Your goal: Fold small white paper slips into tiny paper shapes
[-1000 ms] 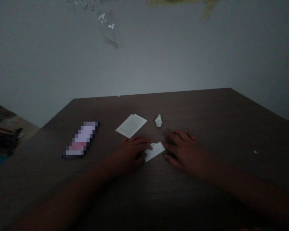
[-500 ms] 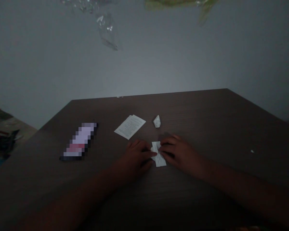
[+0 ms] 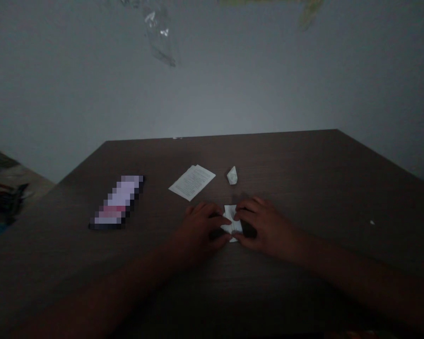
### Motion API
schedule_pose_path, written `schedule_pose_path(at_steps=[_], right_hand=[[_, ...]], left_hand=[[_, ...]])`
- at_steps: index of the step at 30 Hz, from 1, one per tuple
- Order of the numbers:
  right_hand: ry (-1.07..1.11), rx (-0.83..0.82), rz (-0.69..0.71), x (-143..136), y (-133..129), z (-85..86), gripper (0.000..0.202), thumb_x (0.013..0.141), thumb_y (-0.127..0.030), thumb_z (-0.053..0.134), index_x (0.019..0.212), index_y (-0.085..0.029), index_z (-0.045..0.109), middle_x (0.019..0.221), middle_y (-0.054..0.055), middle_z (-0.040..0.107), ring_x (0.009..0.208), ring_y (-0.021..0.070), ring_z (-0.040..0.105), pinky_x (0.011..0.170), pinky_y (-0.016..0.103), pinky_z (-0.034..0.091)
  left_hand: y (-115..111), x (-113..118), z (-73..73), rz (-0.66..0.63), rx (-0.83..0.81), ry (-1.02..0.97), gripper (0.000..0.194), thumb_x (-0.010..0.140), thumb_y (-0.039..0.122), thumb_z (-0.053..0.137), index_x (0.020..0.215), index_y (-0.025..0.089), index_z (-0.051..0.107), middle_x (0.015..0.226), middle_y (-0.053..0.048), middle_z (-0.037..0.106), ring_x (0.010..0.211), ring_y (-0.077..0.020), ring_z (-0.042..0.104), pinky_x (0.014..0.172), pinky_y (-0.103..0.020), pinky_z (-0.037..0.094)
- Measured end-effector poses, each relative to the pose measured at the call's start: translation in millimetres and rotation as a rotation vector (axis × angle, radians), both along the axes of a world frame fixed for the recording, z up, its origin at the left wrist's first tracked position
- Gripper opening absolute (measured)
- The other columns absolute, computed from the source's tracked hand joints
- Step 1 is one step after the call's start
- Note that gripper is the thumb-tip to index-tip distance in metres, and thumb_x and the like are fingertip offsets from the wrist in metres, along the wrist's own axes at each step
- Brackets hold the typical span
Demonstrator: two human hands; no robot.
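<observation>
A small folded white paper (image 3: pixel 232 225) lies on the dark table between my two hands. My left hand (image 3: pixel 201 230) grips its left side, with fingertips on its surface and the thumb at the lower edge. From the right, my right hand (image 3: pixel 261 223) pinches the paper's other side, its thumb near the bottom end and its fingers at the upper part. Just beyond the hands sits a small folded white paper piece (image 3: pixel 232 175). Printed sheets (image 3: pixel 192 182) lie flat to its left.
A phone (image 3: pixel 118 202) with a blurred screen lies on the left of the brown table (image 3: pixel 286 160). A tiny white scrap (image 3: pixel 372 222) is at the right. Behind stands a pale wall with clear plastic (image 3: pixel 160 40) on it. Various items are at the far left.
My right thumb has moved to the lower end of the paper, and my left thumb has come closer to it. The paper looks narrower at the bottom. The view has shifted slightly.
</observation>
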State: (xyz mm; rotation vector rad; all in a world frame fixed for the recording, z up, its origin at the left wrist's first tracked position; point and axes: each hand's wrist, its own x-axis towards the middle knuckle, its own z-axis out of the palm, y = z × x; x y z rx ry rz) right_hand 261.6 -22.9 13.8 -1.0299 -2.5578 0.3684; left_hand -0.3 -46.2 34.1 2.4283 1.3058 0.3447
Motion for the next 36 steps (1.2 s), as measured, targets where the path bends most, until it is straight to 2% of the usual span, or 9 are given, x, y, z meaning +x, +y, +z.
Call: schedule_pose_path(at_steps=[4,8,13,19,22,24,28,32,36], right_hand=[[-0.003,-0.018,0.009,1,-1,2.4,0.03,0.103,-0.04,0.088,0.126,-0.021,0.082,0.132,0.014,0.08,0.128,0.0379,0.071,0.112,0.059,0.058],[0.004,-0.003,-0.007,2,1,2.6,0.031,0.099,-0.043,0.092,0.121,-0.023,0.083,0.128,0.013,0.081,0.126,0.0374,0.071,0.108,0.056,0.058],[0.019,0.025,-0.096,-2,10,-2.0,0.024,0.097,-0.042,0.093,0.106,-0.023,0.081,0.115,0.01,0.081,0.117,0.0355,0.071,0.102,0.052,0.056],[0.053,0.027,-0.209,-10,26,-9.3,0.023,0.098,-0.039,0.092,0.094,-0.023,0.075,0.108,0.009,0.079,0.109,0.0329,0.072,0.099,0.048,0.054],[0.054,0.021,-0.269,-11,32,-10.7,0.026,0.099,-0.039,0.091,0.089,-0.023,0.073,0.103,0.008,0.077,0.107,0.0325,0.071,0.096,0.047,0.054],[0.042,0.019,-0.26,-11,34,-10.0,0.025,0.1,-0.038,0.09,0.09,-0.023,0.073,0.103,0.009,0.076,0.107,0.0323,0.071,0.095,0.046,0.054],[0.024,0.014,-0.152,-7,27,-5.1,0.021,0.099,-0.037,0.091,0.102,-0.022,0.076,0.113,0.01,0.077,0.115,0.0343,0.07,0.1,0.049,0.054],[0.027,0.006,-0.058,-3,13,-3.2,0.029,0.096,-0.039,0.094,0.111,-0.022,0.076,0.12,0.011,0.078,0.12,0.0355,0.069,0.107,0.052,0.054],[0.041,0.011,-0.134,-4,16,-8.2,0.022,0.098,-0.037,0.09,0.104,-0.023,0.074,0.116,0.01,0.078,0.117,0.0344,0.069,0.102,0.05,0.054]], left_hand=[[0,1,-4.6,0.012,0.001,0.028,0.028,0.104,0.038,0.089,0.131,0.032,0.084,0.136,-0.005,0.079,0.132,-0.0354,0.071,0.114,-0.057,0.055],[-2,3,-3.7,0.02,0.003,0.042,0.036,0.103,0.037,0.088,0.138,0.03,0.08,0.143,-0.008,0.077,0.138,-0.0371,0.069,0.118,-0.06,0.054],[-2,6,-0.4,0.037,-0.013,0.062,0.047,0.102,0.031,0.087,0.147,0.024,0.075,0.149,-0.012,0.075,0.143,-0.0389,0.067,0.121,-0.062,0.054],[3,6,-2.5,0.007,-0.017,0.08,0.047,0.101,0.035,0.087,0.146,0.029,0.075,0.147,-0.01,0.075,0.14,-0.038,0.068,0.12,-0.061,0.055],[2,5,-2.8,0.012,-0.004,0.067,0.046,0.102,0.034,0.086,0.146,0.027,0.075,0.149,-0.01,0.075,0.142,-0.038,0.068,0.121,-0.06,0.055],[2,4,-4.7,0.012,0.001,0.058,0.047,0.101,0.032,0.085,0.147,0.027,0.074,0.151,-0.011,0.074,0.143,-0.0381,0.067,0.122,-0.059,0.054],[3,-2,-10.2,-0.011,0.006,0.03,0.051,0.101,0.033,0.087,0.15,0.031,0.072,0.153,-0.009,0.075,0.145,-0.0364,0.068,0.124,-0.058,0.054],[3,-6,-10.1,-0.032,-0.009,0.009,0.041,0.1,0.032,0.088,0.14,0.031,0.077,0.152,-0.008,0.076,0.145,-0.0348,0.068,0.125,-0.055,0.054],[3,-7,-7.9,-0.06,-0.031,0.002,0.027,0.1,0.027,0.089,0.126,0.031,0.083,0.152,-0.007,0.076,0.146,-0.0341,0.068,0.129,-0.055,0.051]])
